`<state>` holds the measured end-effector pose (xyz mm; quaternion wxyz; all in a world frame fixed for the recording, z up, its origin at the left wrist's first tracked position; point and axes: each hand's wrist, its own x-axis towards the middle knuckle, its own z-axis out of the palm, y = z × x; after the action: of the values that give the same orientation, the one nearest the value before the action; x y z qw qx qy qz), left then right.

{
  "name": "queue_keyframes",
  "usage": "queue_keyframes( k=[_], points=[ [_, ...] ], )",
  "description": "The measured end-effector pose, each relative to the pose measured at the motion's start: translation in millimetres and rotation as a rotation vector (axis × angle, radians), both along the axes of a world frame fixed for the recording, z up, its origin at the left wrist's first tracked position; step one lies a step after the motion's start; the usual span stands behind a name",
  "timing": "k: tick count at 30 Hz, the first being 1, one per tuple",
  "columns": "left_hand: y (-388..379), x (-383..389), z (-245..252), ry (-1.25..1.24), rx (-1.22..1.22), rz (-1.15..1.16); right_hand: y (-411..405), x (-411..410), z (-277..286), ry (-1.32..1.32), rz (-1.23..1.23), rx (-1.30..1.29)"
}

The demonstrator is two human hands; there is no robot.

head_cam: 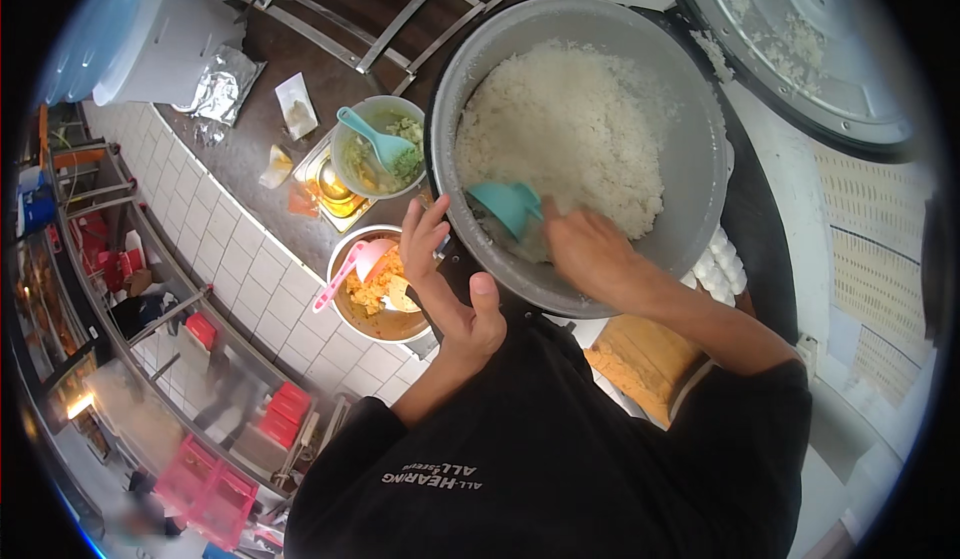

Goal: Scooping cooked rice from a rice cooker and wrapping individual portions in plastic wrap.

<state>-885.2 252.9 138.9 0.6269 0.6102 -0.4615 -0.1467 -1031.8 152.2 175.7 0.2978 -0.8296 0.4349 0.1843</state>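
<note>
A wide grey metal pot of cooked white rice stands before me. Inside it, my right hand, slightly blurred, grips a teal scoop. The scoop lies tilted against the rice near the pot's near left side; my fingers hide its handle. My left hand is raised just outside the pot, fingers apart and holding nothing. Beside it sits a metal bowl of orange-coloured food with a pink scoop. Farther off, a pale bowl of green and white food holds a light blue rice paddle.
A large round lid with rice stuck to it stands at upper right. A metal rack, foil packet and metal tray of yellow liquid sit on the dark counter. An orange-yellow block-like item lies near my right arm.
</note>
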Motion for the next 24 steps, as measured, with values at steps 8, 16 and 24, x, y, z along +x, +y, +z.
queue_keyframes(
  k=[8,16,24],
  points=[
    [-0.5,0.6,0.7,0.009,0.029,-0.007,-10.9,-2.9,12.4,0.024,0.037,0.097],
    [2.8,1.2,3.6,0.002,0.029,-0.004,-102.0,-36.5,-17.8,-0.016,-0.144,0.802],
    [-0.7,-3.7,5.4,-0.032,0.048,-0.002,-62.9,-35.0,-12.9,-0.521,0.048,-0.387]
  ],
)
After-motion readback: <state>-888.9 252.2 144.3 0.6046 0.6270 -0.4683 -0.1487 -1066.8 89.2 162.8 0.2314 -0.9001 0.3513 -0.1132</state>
